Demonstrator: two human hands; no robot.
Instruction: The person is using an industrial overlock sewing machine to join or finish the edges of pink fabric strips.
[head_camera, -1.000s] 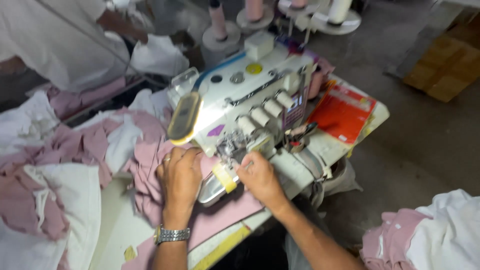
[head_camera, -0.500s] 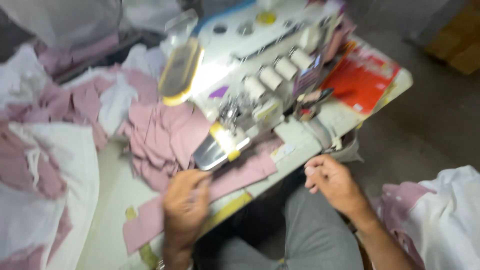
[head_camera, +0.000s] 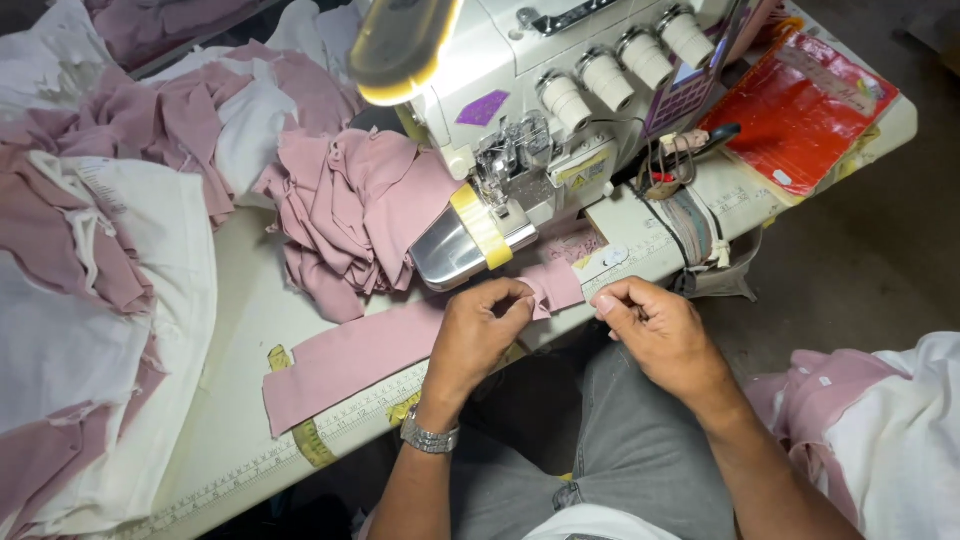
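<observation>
A long pink fabric strip (head_camera: 350, 355) lies along the table's front edge. My left hand (head_camera: 480, 335), with a metal wristwatch, pinches the strip's folded right end just below the sewing machine's (head_camera: 520, 120) metal plate. To its right, my right hand (head_camera: 655, 330) has its fingers curled together close to that same end; whether it grips cloth or thread I cannot tell. The machine's presser foot (head_camera: 510, 165) stands behind both hands, with a yellow band (head_camera: 482, 228) across the plate.
A heap of pink pieces (head_camera: 350, 215) lies left of the machine. White and pink garments (head_camera: 100, 250) cover the table's left side. A red packet (head_camera: 800, 110) rests at the far right. More garments (head_camera: 880, 430) are piled at lower right. A measuring tape (head_camera: 300, 440) runs along the table edge.
My right hand came back from the lower right to the strip's end. My left hand moved up from the table edge to pinch the strip. The view has moved closer.
</observation>
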